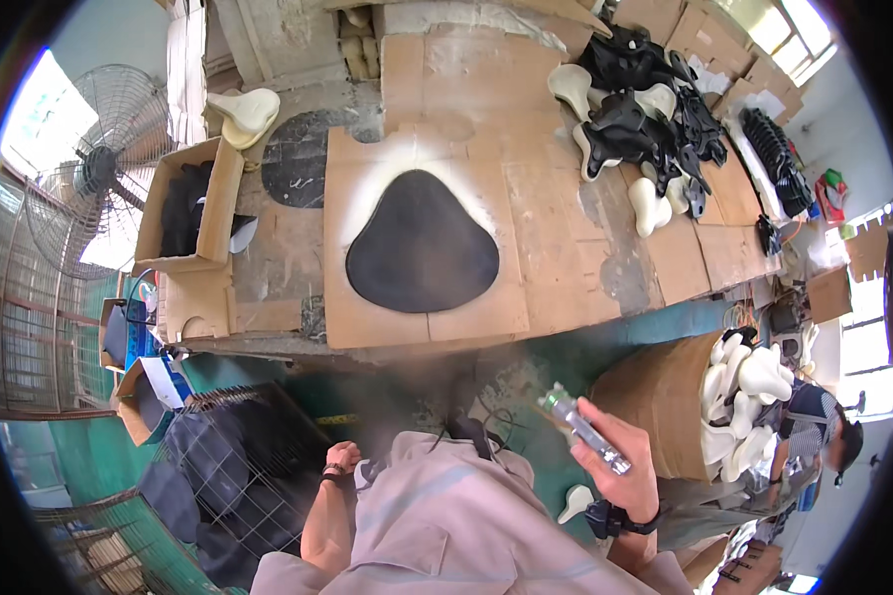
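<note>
My right hand (620, 453) is wrapped around a silver spray gun (589, 434) with a green ring near its front end. It holds the gun in front of my body, apart from the table. My left hand (344, 457) is curled into a fist by my left side, and nothing shows sticking out of it. Ahead of me on the table, a black saddle-shaped piece of sheet (422, 243) lies flat on cardboard (352, 322). Whitish overspray rings its narrow far end. A faint haze hangs between the table and my body.
At the table's left stand an open carton (184, 263) and pale saddle shells (245, 111). Black and cream saddle parts (625, 129) pile up on the far right. A fan (99, 169) stands left. A big carton (655, 397) of shells and a co-worker (814, 426) are at right.
</note>
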A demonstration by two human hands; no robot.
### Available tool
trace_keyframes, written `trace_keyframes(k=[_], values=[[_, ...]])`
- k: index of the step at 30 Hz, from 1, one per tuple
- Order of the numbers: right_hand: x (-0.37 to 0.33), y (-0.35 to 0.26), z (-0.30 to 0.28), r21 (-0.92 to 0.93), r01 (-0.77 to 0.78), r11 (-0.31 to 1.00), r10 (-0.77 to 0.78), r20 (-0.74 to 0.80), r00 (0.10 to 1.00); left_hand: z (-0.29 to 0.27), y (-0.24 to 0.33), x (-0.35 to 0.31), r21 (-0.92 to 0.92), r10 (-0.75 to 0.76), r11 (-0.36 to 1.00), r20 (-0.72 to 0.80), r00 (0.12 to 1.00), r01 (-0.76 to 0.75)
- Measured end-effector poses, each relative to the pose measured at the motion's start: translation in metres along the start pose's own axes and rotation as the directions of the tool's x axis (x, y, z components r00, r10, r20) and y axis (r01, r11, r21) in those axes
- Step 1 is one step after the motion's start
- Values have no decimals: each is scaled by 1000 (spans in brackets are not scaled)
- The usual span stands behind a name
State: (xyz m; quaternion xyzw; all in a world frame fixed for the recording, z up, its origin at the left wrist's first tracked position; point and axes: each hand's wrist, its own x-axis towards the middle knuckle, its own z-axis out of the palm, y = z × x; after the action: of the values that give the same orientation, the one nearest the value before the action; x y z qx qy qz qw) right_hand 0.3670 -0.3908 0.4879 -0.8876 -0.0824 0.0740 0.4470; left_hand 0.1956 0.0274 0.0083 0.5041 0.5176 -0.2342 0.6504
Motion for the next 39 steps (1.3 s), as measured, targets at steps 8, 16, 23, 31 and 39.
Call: trace_keyframes(k=[8, 16, 23, 31, 39], values=[[-3, -4, 2, -7, 31, 999, -31, 20, 999, -5, 22, 30, -124, -30, 990, 294, 955, 69], [6, -5, 6, 18, 43, 999, -39, -178, 983, 29, 58, 15, 39, -14, 999, 142, 990, 9], [-19, 0, -9, -3, -50, 999, 50, -66, 997, 3, 19, 53, -106, -50, 990, 342, 938, 91], [-20, -2, -17, 45, -69, 997, 71, -34, 997, -7, 19, 58, -82, -125, 982, 382, 916, 168], [-3, 10, -17, 28, 14, 1000, -10, -160, 987, 21, 59, 50, 168, 82, 979, 177, 981, -112]])
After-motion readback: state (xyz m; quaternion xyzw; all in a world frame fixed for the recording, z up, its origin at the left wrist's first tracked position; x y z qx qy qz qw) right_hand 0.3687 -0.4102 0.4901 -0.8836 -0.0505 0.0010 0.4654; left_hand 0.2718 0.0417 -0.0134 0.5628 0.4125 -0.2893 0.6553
